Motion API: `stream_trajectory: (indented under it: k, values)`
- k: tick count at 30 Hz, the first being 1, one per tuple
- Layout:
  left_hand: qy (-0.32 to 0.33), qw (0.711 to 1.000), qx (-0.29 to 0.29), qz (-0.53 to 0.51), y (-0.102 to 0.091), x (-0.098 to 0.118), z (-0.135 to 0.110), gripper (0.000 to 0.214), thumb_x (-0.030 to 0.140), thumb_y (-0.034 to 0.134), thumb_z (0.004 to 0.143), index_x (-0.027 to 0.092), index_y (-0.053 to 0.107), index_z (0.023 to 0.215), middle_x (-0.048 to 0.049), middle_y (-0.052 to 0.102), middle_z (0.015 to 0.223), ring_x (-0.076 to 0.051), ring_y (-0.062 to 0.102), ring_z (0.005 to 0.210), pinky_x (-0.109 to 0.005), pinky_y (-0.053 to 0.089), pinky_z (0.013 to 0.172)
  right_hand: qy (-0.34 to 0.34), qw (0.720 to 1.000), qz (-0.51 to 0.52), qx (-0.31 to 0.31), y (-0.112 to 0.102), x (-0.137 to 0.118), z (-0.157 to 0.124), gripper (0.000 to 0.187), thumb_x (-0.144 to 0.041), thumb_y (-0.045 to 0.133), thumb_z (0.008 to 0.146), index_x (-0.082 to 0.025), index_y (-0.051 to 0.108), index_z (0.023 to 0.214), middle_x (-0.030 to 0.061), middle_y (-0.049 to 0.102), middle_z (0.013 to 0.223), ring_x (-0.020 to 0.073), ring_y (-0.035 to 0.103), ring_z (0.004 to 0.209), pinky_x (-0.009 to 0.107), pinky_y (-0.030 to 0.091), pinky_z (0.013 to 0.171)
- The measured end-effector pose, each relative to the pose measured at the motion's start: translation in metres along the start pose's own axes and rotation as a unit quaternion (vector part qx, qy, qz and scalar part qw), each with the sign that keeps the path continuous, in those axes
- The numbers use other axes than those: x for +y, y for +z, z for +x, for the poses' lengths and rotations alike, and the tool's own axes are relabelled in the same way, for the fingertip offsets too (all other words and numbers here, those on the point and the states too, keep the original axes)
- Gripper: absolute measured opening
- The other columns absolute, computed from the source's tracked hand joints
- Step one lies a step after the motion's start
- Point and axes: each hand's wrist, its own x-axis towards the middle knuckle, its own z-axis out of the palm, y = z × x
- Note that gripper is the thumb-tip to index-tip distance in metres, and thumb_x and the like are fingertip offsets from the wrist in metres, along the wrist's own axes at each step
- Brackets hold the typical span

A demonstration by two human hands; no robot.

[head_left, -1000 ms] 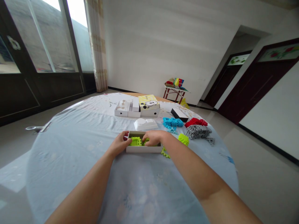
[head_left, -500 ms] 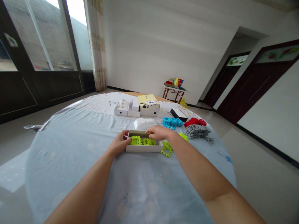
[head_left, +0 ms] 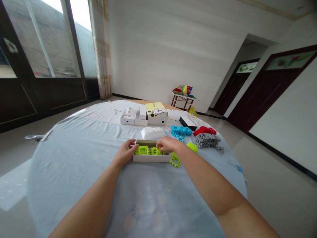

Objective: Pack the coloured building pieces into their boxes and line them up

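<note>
A shallow white box [head_left: 151, 158] sits on the round table [head_left: 74, 158], holding lime-green interlocking plastic pieces [head_left: 146, 151]. My left hand [head_left: 126, 151] grips the box's left end, thumb over the rim. My right hand [head_left: 168, 144] reaches over the box's right side, fingers curled down onto the green pieces inside. More green pieces [head_left: 175, 160] lie on the cloth just right of the box, another [head_left: 192, 146] beyond my wrist.
Behind the box lie a white plastic insert [head_left: 152, 133], blue pieces [head_left: 181, 131], red pieces [head_left: 204, 131], grey pieces [head_left: 207, 140], a black box [head_left: 188, 123], a yellow cartoon box [head_left: 157, 111] and open white boxes [head_left: 131, 116]. A small table [head_left: 183, 96] stands by the far wall.
My right hand lifted off the middle of the box, then settled at its right side on the green pieces. The left hand stayed on the box's left end. The view shifted slightly.
</note>
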Motion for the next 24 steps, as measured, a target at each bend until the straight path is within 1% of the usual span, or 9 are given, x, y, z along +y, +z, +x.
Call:
stream_trajectory:
  k: [2,5,7,11,14,16,19,22,24]
  values:
    - [-0.002,1.0,-0.001,0.001,0.0,-0.001,0.001,0.055,0.048,0.056,0.066,0.011,0.06,0.106,-0.0077,0.066,0.087,-0.019,0.061,0.077,-0.03,0.048,0.071,-0.006,1.0,0.011,0.026,0.0,0.0,0.002,0.03,-0.016,0.061,0.071,-0.023,0.069,0.098,0.0023,0.071,0.091,0.0167,0.064,0.081,0.021,0.044,0.065]
    - [-0.006,1.0,0.0,-0.003,0.0,-0.001,0.001,0.055,0.048,0.055,0.067,0.011,0.06,0.106,-0.0078,0.066,0.088,-0.02,0.062,0.079,-0.03,0.048,0.072,-0.026,0.997,0.039,0.06,-0.001,-0.003,0.002,0.035,-0.018,0.061,0.072,-0.024,0.066,0.106,0.0015,0.071,0.091,0.016,0.064,0.081,0.022,0.044,0.068]
    - [-0.008,1.0,0.002,0.0,0.0,0.0,0.0,0.055,0.049,0.054,0.068,0.011,0.06,0.106,-0.0076,0.067,0.088,-0.02,0.062,0.08,-0.03,0.048,0.074,-0.035,0.993,0.064,0.096,-0.003,-0.004,-0.003,0.037,-0.02,0.061,0.074,-0.024,0.064,0.111,0.0018,0.071,0.09,0.0158,0.064,0.081,0.023,0.045,0.071]
    - [-0.009,0.999,0.011,0.03,-0.001,0.003,0.0,0.055,0.052,0.05,0.07,0.011,0.061,0.105,-0.0082,0.068,0.091,-0.021,0.062,0.083,-0.031,0.047,0.076,-0.028,0.975,0.107,0.191,-0.009,0.002,-0.025,0.031,-0.022,0.055,0.079,-0.017,0.064,0.108,0.005,0.07,0.092,0.0156,0.063,0.083,0.025,0.045,0.076]
    - [-0.008,0.999,0.024,0.037,-0.001,0.003,0.001,0.053,0.052,0.049,0.07,0.012,0.062,0.103,-0.0086,0.068,0.094,-0.022,0.062,0.087,-0.031,0.047,0.079,0.003,0.967,0.122,0.224,-0.009,0.013,-0.051,0.029,-0.022,0.053,0.079,-0.015,0.064,0.105,0.007,0.069,0.095,0.0157,0.062,0.084,0.026,0.045,0.077]
    - [-0.01,0.999,0.032,0.029,-0.001,0.002,0.002,0.05,0.052,0.049,0.07,0.014,0.063,0.1,-0.0077,0.069,0.092,-0.022,0.063,0.086,-0.031,0.047,0.078,0.037,0.969,0.11,0.22,-0.004,0.021,-0.067,0.028,-0.023,0.053,0.078,-0.015,0.064,0.103,0.0078,0.068,0.096,0.0171,0.061,0.087,0.027,0.044,0.079]
    - [-0.019,0.999,0.039,0.005,-0.001,0.002,0.002,0.046,0.05,0.048,0.071,0.015,0.064,0.096,-0.006,0.069,0.086,-0.02,0.064,0.078,-0.03,0.048,0.074,0.087,0.98,0.064,0.167,0.011,0.029,-0.086,0.033,-0.029,0.058,0.073,-0.017,0.063,0.103,0.0073,0.067,0.098,0.0229,0.056,0.096,0.032,0.042,0.082]
    - [-0.024,0.998,0.047,-0.018,-0.001,0.002,0.002,0.043,0.049,0.048,0.072,0.015,0.063,0.093,-0.0055,0.069,0.085,-0.019,0.065,0.074,-0.03,0.049,0.073,0.122,0.987,0.027,0.103,0.029,0.03,-0.092,0.049,-0.039,0.066,0.065,-0.02,0.06,0.11,0.0078,0.064,0.104,0.0289,0.05,0.105,0.038,0.037,0.086]
    - [-0.022,0.998,0.052,-0.025,-0.001,0.002,0.002,0.042,0.049,0.048,0.072,0.016,0.063,0.093,-0.0055,0.069,0.086,-0.019,0.065,0.073,-0.03,0.049,0.073,0.126,0.989,0.015,0.079,0.038,0.027,-0.091,0.062,-0.043,0.069,0.06,-0.02,0.056,0.116,0.0095,0.063,0.108,0.0309,0.047,0.109,0.041,0.034,0.089]
